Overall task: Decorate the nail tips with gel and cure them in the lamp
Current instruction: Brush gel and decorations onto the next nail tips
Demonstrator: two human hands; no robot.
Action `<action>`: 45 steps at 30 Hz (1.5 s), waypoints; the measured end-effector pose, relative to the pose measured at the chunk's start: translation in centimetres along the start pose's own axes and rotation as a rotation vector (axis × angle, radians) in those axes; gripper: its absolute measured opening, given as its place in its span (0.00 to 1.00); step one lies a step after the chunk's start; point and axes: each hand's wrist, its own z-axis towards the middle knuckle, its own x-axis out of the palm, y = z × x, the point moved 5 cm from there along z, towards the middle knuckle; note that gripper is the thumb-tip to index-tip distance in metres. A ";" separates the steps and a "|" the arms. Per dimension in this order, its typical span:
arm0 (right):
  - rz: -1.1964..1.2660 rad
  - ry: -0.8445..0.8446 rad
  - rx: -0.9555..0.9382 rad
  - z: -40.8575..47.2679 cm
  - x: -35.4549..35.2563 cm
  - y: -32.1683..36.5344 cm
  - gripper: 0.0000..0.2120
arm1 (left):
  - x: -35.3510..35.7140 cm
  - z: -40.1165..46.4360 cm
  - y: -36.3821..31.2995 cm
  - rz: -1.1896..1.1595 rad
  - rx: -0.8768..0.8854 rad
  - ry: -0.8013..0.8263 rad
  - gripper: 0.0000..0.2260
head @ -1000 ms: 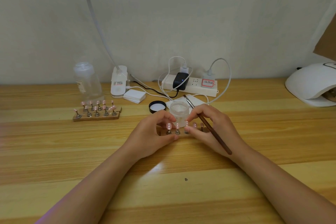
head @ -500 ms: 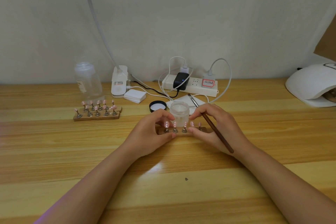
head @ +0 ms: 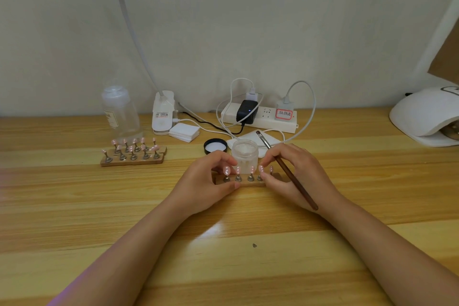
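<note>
Mid-bench, just before the open gel jar [head: 245, 155]: wooden nail-tip stand [head: 244, 182] pinched at each end. Left hand [head: 207, 185] curled on one end; right hand [head: 296, 176] on the other, brush [head: 288, 171] tucked between fingers. Lift level, avoid wet tips, carry to lamp [head: 426, 117] at the right edge.

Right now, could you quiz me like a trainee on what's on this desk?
1. True or false: the gel jar has its lid on.
2. Which hand holds the brush? A left hand B right hand
3. Fill in: the curing lamp sits at the desk's far ____ side.

Key: 1 false, the black lid lies beside it; 2 B; 3 right.
</note>
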 end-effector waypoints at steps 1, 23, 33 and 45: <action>0.006 0.006 0.002 0.0 0.1 0.0 0.08 | 0.0 0.0 0.0 0.008 0.002 -0.001 0.14; -0.010 -0.170 -0.133 -0.3 -0.4 0.8 0.07 | 0.1 0.1 0.4 0.035 -0.020 -0.017 0.14; 0.112 -0.326 -0.104 -0.5 -0.3 2.3 0.08 | -0.8 -0.7 -1.7 0.107 0.233 -0.207 0.13; 0.073 -0.292 -0.263 -0.6 0.9 3.7 0.06 | -0.5 -0.9 -2.6 0.193 0.455 -0.233 0.08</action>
